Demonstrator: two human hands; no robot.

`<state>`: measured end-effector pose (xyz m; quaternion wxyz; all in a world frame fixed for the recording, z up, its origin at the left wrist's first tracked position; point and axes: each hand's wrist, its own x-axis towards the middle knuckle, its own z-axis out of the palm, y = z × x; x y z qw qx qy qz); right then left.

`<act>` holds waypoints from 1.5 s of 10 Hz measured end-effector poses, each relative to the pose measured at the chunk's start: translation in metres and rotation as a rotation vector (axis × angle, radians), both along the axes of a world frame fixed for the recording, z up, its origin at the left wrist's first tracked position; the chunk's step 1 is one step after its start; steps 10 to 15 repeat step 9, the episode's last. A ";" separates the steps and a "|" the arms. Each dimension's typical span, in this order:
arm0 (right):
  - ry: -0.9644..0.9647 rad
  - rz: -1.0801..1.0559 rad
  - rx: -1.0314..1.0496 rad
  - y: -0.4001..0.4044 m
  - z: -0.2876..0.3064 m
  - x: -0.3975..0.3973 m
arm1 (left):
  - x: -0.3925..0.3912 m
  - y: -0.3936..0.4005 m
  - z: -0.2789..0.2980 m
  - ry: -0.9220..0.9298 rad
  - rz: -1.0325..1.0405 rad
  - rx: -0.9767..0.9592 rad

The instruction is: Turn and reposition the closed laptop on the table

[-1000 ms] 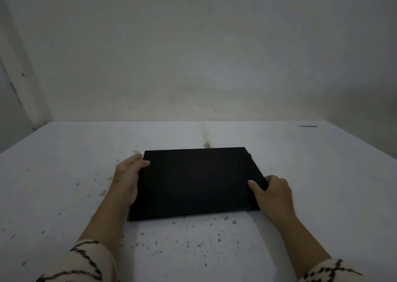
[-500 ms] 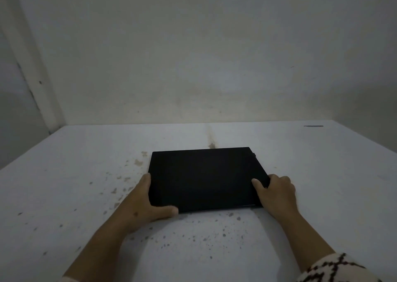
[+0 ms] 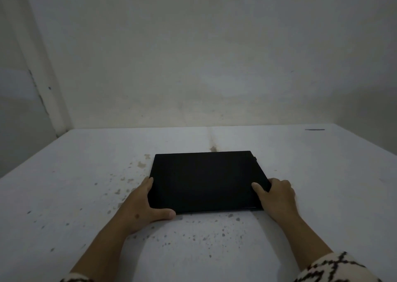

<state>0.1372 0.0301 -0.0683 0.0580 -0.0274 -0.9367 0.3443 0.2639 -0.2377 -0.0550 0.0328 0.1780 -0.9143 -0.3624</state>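
A closed black laptop lies flat on the white speckled table, its long sides running left to right. My left hand wraps the near left corner, thumb along the front edge and fingers up the left side. My right hand grips the near right corner, thumb on the lid and fingers curled over the right edge. A small dark tab sticks out at the laptop's far right corner.
The table meets a pale wall at the back and a second wall on the left. A short dark mark lies at the table's far right. Brown specks dot the surface around the laptop.
My left hand slid from the laptop's left side down to its near left corner. The laptop has shifted slightly right and squared up; my right hand kept its hold.
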 end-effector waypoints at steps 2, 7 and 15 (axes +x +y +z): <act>-0.006 0.000 0.007 0.000 0.002 0.002 | 0.002 0.002 0.001 0.008 0.007 0.030; 0.007 0.221 0.380 -0.038 0.054 0.016 | -0.011 0.016 0.034 -0.067 -0.114 -0.059; 0.185 0.296 0.320 -0.070 0.120 0.004 | -0.033 0.028 0.107 0.037 -0.176 -0.112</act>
